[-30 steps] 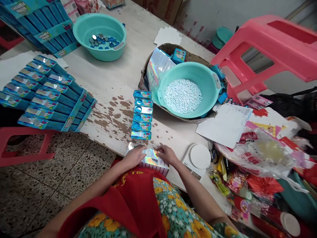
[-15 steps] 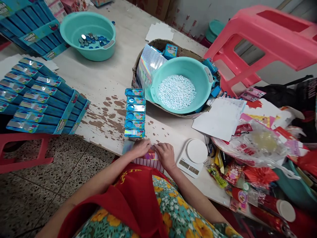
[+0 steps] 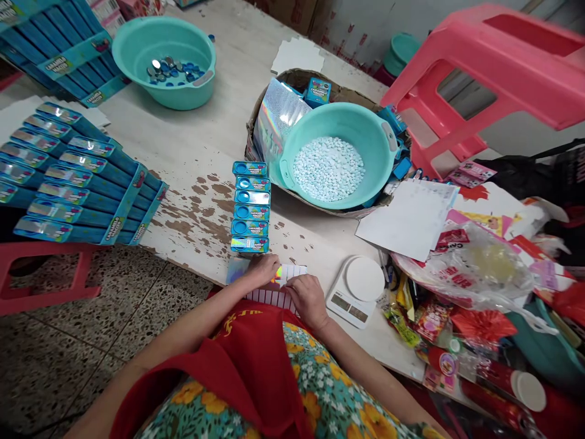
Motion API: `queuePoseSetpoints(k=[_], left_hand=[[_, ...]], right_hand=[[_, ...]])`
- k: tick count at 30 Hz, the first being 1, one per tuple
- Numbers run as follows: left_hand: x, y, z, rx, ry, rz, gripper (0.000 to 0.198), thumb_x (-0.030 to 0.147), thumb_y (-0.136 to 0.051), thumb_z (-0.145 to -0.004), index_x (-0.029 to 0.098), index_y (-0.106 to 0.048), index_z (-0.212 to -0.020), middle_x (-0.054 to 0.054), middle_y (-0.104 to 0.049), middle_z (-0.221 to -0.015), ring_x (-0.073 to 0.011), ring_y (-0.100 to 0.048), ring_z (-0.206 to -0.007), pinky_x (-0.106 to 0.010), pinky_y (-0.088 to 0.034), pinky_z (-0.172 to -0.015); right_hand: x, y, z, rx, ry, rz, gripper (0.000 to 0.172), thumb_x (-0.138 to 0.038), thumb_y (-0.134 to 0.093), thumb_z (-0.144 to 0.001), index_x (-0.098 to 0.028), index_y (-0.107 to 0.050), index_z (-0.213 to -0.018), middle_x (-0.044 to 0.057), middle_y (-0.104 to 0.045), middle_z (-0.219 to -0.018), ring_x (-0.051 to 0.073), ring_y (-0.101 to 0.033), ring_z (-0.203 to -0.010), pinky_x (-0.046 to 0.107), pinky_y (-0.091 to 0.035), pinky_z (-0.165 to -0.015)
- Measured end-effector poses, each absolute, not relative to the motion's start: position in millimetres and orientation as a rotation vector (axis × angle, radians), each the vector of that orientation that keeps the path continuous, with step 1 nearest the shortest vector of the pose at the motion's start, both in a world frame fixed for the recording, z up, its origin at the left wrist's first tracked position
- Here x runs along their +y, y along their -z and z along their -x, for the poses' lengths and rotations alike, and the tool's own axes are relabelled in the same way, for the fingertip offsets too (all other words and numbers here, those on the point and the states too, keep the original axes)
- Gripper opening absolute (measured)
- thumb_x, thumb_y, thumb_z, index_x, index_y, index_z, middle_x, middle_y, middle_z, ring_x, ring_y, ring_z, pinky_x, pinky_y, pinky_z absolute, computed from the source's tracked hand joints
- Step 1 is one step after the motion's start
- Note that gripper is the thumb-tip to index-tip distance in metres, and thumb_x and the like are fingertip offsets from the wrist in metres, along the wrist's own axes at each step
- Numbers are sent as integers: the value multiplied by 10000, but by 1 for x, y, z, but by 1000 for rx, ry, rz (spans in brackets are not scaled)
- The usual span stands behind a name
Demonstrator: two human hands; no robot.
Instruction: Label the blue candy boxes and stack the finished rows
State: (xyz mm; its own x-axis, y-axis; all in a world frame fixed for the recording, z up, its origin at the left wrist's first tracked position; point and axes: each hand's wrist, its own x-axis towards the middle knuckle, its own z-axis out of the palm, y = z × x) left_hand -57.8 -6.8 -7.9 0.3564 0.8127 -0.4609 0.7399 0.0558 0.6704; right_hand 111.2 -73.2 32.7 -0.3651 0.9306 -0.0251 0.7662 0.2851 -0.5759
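A shiny holographic sheet (image 3: 294, 272) marked into narrow strips lies at the table's front edge, close to my body. My left hand (image 3: 264, 271) rests on it with the fingers curled and pressed down, holding the sheet. My right hand (image 3: 309, 299) is at the sheet's right part, thumb and fingertips pinched together; whatever is between them is too small to make out. Just beyond my left hand stands a column of several small blue tins (image 3: 250, 213), some with a shiny strip on the lid.
A teal basin of pale candies (image 3: 329, 167) sits on a cardboard box (image 3: 256, 131). Another teal basin (image 3: 164, 61) holds round shiny pieces. At left are blue display boxes (image 3: 86, 183); at right, a white scale (image 3: 356, 289), paper (image 3: 409, 213), wrappers and a pink stool (image 3: 498, 73).
My right hand has moved slightly right and toward my body, away from my left hand, uncovering more of the striped sheet. My left hand stays nearly in place.
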Motion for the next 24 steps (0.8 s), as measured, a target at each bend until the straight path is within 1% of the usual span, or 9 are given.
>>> queuePoseSetpoints(k=[4,6,9,11,12,15,17,21,24], left_hand=[[-12,-22,61,1184,-415,-1459,362,334,-323,-894,174,-565,-1111,-107,-593,-1141,-201,-521,-1063,-310,-382,-890],[-17,-47,63,953,-544,-1247,403,387,-343,-893,184,-498,-1205,-102,-563,-1196,-190,-518,-1074,-298,-404,-876],[-26,-86,71,877,-502,-1121,307,417,-468,-839,164,-586,-967,-49,-636,-856,-155,-576,-778,-255,-444,-690],[-29,-109,81,997,-470,-1133,275,408,-465,-841,163,-574,-783,6,-562,-637,-117,-519,-596,-230,-412,-578],[-28,-119,88,1064,-476,-1149,283,403,-442,-852,166,-565,-758,18,-530,-598,-108,-492,-555,-225,-394,-544],[-17,-139,117,1256,-551,-1219,225,380,-456,-845,189,-563,-899,35,-506,-594,-105,-465,-538,-216,-359,-503],[-3,-146,139,1353,-600,-1260,221,350,-474,-832,204,-522,-990,52,-479,-575,-101,-445,-519,-210,-337,-488],[26,-142,170,1408,-618,-1351,138,282,-451,-820,202,-475,-929,60,-450,-569,-94,-426,-517,-200,-320,-490],[39,-131,179,1393,-610,-1386,99,266,-443,-805,202,-462,-878,56,-461,-585,-91,-417,-522,-195,-314,-486]], right_hand=[[-56,-77,-113,-1655,-1088,1626,132,-326,-573,-823,-205,-583,-772,7,-617,-734,160,-555,-718,309,-436,-698],[-48,-95,-113,-1417,-1243,1614,161,-354,-612,-788,-199,-577,-761,-3,-608,-721,148,-553,-691,297,-449,-681],[-40,-115,-106,-1245,-1373,1566,170,-347,-655,-750,-192,-587,-762,-9,-598,-709,133,-538,-670,283,-449,-661],[-34,-122,-94,-1203,-1379,1528,156,-331,-666,-743,-193,-596,-765,-3,-597,-732,132,-539,-690,284,-451,-670],[-30,-124,-86,-1197,-1354,1511,151,-327,-672,-737,-194,-603,-760,9,-596,-777,140,-547,-733,288,-454,-682],[-14,-125,-53,-1237,-1204,1474,148,-333,-689,-711,-196,-636,-726,38,-550,-906,175,-537,-895,305,-456,-737],[-1,-122,-29,-1285,-1102,1462,137,-331,-690,-702,-199,-654,-703,33,-518,-909,178,-521,-925,323,-442,-792],[21,-110,5,-1328,-936,1497,100,-298,-667,-705,-199,-658,-688,21,-482,-915,172,-487,-949,351,-385,-894],[28,-101,16,-1354,-839,1560,107,-288,-660,-702,-191,-638,-663,22,-452,-903,177,-463,-949,349,-368,-895]])
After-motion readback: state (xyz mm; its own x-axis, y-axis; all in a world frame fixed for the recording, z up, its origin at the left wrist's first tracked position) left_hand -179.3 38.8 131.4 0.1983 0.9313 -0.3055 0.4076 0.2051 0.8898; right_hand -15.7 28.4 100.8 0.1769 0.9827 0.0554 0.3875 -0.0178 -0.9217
